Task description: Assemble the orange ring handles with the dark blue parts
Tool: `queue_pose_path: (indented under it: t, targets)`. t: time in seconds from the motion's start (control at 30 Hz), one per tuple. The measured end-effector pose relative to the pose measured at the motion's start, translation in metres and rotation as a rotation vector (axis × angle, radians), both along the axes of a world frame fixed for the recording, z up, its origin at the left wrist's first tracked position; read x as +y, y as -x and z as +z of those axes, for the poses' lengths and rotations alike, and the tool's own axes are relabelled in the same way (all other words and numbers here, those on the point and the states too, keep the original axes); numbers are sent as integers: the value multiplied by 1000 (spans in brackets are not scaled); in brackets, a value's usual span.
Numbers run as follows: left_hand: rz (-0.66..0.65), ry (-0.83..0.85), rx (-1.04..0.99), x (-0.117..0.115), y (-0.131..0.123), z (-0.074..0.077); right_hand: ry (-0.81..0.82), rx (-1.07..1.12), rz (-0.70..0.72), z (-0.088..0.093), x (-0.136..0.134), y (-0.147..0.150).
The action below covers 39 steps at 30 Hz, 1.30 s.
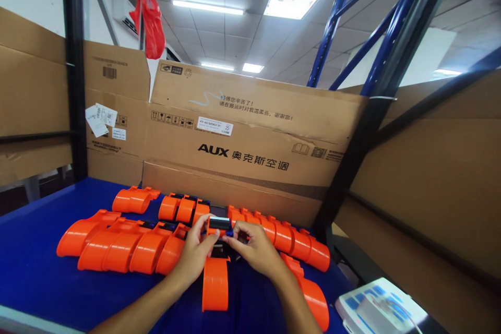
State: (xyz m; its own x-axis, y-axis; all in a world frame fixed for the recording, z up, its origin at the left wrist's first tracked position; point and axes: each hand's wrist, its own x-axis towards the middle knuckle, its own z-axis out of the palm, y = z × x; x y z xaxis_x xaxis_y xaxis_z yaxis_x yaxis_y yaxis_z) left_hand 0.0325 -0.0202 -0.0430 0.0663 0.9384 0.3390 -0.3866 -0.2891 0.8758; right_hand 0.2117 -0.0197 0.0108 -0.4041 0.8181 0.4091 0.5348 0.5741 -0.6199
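Head camera view: both hands meet over a blue table (pixel 35 271). Left hand (pixel 195 253) and right hand (pixel 254 248) pinch the dark top end of an orange tape dispenser (pixel 215 282) lying between them. They seem to be fitting that part; seating it likely needs steady, even pressure. Finished-looking orange dispensers (pixel 117 248) lie in rows alongside, before cardboard boxes (pixel 242 135).

About eighteen orange dispensers (pixel 117 250); two hands (pixel 195 253).
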Motion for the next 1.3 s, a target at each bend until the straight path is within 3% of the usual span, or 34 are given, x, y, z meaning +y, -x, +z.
queue_pose_path:
  t: [0.27, 0.4, 0.5, 0.67, 0.83, 1.07, 1.3]
  targets:
    - [-10, 31, -3, 1, 0, 0, 20, 13, 54, 8, -7, -7]
    - [-57, 64, -59, 0, 0, 2, -6, 211, 51, 13, -6, -13]
    - [-152, 94, -107, -5, 0, 5, 64, 336, 39, 16, -7, -10]
    - [-382, 145, -151, -17, -2, 13, 252, 382, 212, 23, -15, -4]
    - [-480, 107, -164, -26, -2, 16, 310, 432, 254, 17, -10, -3]
    - [-389, 167, -142, -16, -2, 15, 197, 400, 122, 5, -4, 11]
    - [-335, 170, -161, -9, 0, 15, 197, 367, 98, 7, -11, 17]
